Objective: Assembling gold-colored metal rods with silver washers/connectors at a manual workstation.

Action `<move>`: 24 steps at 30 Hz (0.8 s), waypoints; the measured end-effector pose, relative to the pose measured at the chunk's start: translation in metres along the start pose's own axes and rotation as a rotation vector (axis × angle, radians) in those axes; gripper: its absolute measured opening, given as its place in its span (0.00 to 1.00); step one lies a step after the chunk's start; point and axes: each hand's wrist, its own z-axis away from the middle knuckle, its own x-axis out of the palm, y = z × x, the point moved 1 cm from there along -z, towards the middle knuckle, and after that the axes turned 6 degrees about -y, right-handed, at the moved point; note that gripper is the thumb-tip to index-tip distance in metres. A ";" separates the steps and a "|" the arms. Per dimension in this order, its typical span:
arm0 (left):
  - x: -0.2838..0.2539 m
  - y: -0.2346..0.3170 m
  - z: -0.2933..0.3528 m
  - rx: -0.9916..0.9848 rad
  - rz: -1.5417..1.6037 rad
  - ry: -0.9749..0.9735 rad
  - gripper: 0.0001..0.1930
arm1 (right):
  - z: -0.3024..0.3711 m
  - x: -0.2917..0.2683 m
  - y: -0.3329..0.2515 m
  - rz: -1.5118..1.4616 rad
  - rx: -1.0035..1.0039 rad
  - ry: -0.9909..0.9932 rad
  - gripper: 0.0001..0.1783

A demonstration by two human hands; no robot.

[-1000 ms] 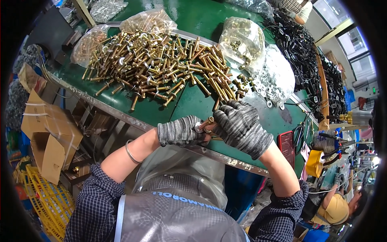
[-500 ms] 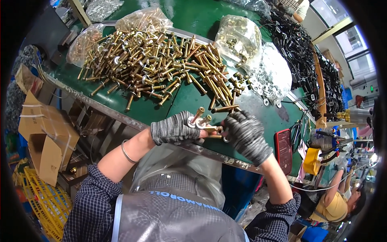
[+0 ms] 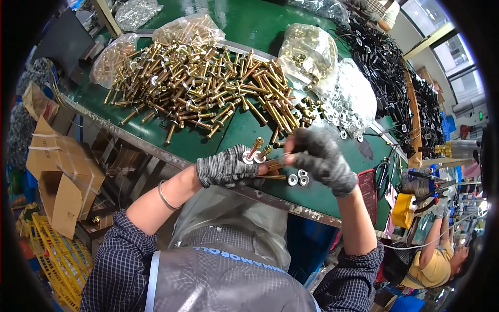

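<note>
My left hand, in a grey knitted glove with bare fingertips, is closed around several brassy bolts. Some stand upright with white washers around their shanks; others point right, toward my other hand. My right hand, gloved alike and blurred by motion, has thumb and fingers pinched at the ends of those bolts; what is between them is too smeared to make out. Just below it, a few loose washers lie on the green table. A large heap of bolts, many carrying washers, spreads beyond my hands.
Right of the heap are small nuts, loose washers and clear bags. A red-framed phone lies by my right forearm. Black cables pile up at far right. A cardboard box stands left, and a co-worker in yellow sits right.
My right hand has shifted slightly right and up, uncovering the loose washers on the table. My left hand keeps its hold on the bolts, almost in place.
</note>
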 end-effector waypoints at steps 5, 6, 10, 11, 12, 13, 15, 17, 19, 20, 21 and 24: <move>0.000 -0.025 -0.010 0.247 -0.105 0.089 0.12 | -0.014 0.011 0.013 -0.222 0.139 -0.050 0.11; -0.002 -0.027 -0.012 0.481 -0.415 0.188 0.12 | -0.014 0.014 0.015 -0.338 0.172 -0.037 0.11; 0.001 -0.013 -0.007 0.723 -0.706 0.288 0.10 | -0.008 0.026 0.016 -0.484 0.202 0.120 0.13; 0.005 -0.005 -0.004 0.502 -0.378 0.196 0.10 | -0.005 0.028 0.012 -0.390 0.162 0.243 0.14; 0.008 -0.002 -0.002 0.276 -0.055 0.108 0.10 | -0.004 0.030 0.008 -0.293 0.119 0.358 0.14; 0.010 -0.004 -0.002 0.277 -0.055 0.107 0.10 | -0.004 0.031 0.004 -0.292 0.120 0.360 0.14; 0.010 -0.009 -0.002 0.542 -0.279 0.214 0.10 | -0.006 0.035 -0.005 0.447 -0.058 0.294 0.10; 0.005 -0.016 -0.005 0.678 -0.393 0.265 0.10 | -0.008 0.039 -0.009 0.819 -0.146 0.250 0.08; -0.004 -0.018 -0.008 0.881 -0.819 0.299 0.10 | -0.012 0.041 -0.009 0.731 -0.168 0.324 0.07; -0.006 -0.020 -0.008 0.976 -1.035 0.316 0.10 | -0.014 0.041 -0.009 0.686 -0.180 0.358 0.07; -0.006 -0.024 -0.007 0.977 -1.037 0.319 0.10 | -0.016 0.037 -0.007 0.688 -0.183 0.357 0.07; 0.008 0.005 0.002 -0.111 0.229 0.116 0.13 | -0.013 0.000 0.020 0.637 -0.114 0.466 0.07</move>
